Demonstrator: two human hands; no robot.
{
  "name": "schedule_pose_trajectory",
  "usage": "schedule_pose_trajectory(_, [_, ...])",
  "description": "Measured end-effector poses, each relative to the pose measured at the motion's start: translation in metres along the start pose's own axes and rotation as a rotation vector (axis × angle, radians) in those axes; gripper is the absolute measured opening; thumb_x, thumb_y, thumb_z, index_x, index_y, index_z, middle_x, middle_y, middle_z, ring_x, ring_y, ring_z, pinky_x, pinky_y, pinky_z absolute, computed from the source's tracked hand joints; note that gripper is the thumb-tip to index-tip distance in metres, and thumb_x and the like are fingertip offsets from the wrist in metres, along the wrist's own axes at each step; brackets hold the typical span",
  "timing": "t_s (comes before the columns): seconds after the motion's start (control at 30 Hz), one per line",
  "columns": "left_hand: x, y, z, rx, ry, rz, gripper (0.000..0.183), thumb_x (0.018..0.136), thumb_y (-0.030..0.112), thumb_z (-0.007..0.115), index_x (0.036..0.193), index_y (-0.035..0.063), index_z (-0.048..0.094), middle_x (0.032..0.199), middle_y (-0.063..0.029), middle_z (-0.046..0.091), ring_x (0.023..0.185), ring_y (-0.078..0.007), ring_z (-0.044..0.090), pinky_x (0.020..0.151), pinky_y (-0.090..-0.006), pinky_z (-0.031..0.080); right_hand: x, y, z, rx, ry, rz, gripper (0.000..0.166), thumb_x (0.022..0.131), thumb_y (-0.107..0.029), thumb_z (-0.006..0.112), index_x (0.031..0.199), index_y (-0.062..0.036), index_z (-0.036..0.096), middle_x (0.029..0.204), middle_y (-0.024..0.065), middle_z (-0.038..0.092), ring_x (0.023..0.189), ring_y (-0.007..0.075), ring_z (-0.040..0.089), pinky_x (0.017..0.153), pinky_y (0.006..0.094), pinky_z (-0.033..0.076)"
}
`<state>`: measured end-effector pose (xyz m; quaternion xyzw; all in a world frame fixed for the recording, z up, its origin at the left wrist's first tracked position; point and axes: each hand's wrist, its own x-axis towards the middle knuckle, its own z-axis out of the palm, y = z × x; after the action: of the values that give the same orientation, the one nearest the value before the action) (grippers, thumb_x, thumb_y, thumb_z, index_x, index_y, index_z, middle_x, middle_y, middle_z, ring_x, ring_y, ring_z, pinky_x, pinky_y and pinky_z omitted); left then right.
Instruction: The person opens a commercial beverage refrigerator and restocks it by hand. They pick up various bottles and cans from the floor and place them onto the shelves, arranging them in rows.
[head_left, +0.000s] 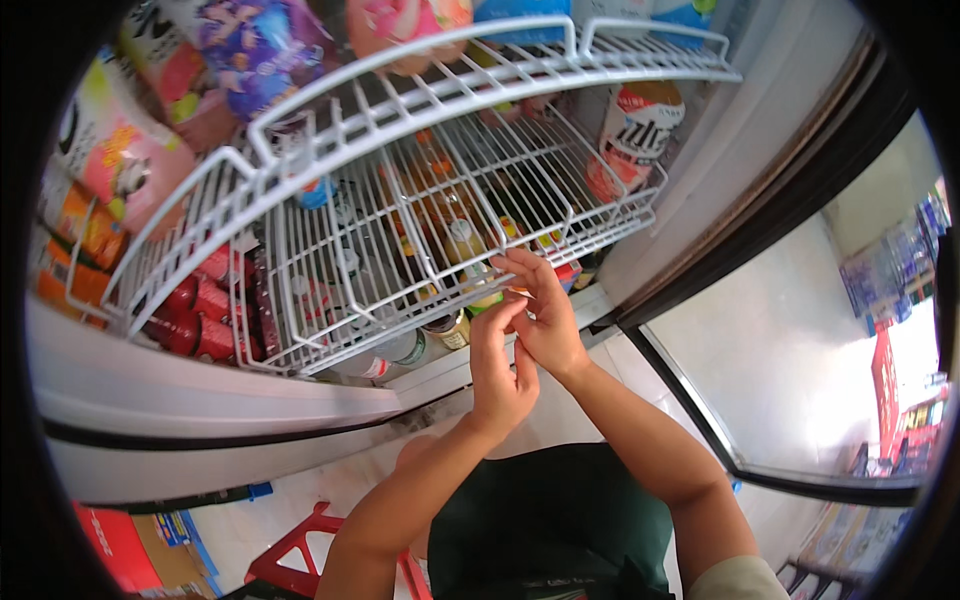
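My left hand (495, 367) and my right hand (546, 315) are close together at the front edge of a white wire shelf (420, 300) in an upright cooler. Their fingertips meet or overlap; whether something small is between them I cannot tell. The right fingers reach up beside the shelf's front rail. Bottles show through the wires below, among them a dark-capped jar or bottle (450, 330) just left of the hands. On the shelf, a pink-and-white labelled bottle (636, 142) stands at the right, and red packaged drinks (202, 322) lie at the left.
A higher wire shelf (420, 112) holds pouches and packs, including a purple pouch (259, 52). The glass door (750, 352) stands open at the right. Below left are a red plastic stool (300, 540) and a cardboard box (172, 555). A dark green apron (555, 517) covers my lap.
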<state>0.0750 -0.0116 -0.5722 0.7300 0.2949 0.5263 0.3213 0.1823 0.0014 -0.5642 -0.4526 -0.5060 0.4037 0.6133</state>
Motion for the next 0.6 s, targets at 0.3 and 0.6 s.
schedule_pose_trajectory(0.3, [-0.013, -0.064, 0.074, -0.225, -0.355, -0.363, 0.054, 0.077, -0.009, 0.062, 0.126, 0.0044, 0.043, 0.121, -0.0100, 0.052, 0.096, -0.0174, 0.058, 0.067, -0.0251, 0.050, -0.059, 0.038, -0.065, -0.457, 0.393, 0.228, 0.038, 0.081, 0.006, 0.058, 0.118, -0.0014, 0.052, 0.115, 0.0089, 0.061, 0.102, 0.0198, 0.062, 0.077, 0.0314, 0.056])
schedule_pose_trajectory(0.6, [-0.026, -0.119, 0.105, -0.061, -0.359, -0.289, 0.077, 0.076, -0.006, 0.066, 0.141, 0.0050, 0.027, 0.138, -0.0162, 0.041, 0.104, -0.0282, 0.058, 0.076, -0.0345, 0.053, -0.038, 0.081, -0.110, -1.111, 0.180, 0.194, 0.053, 0.078, -0.005, 0.064, 0.128, -0.0095, 0.046, 0.133, 0.0096, 0.051, 0.108, 0.0322, 0.057, 0.087, 0.0398, 0.050])
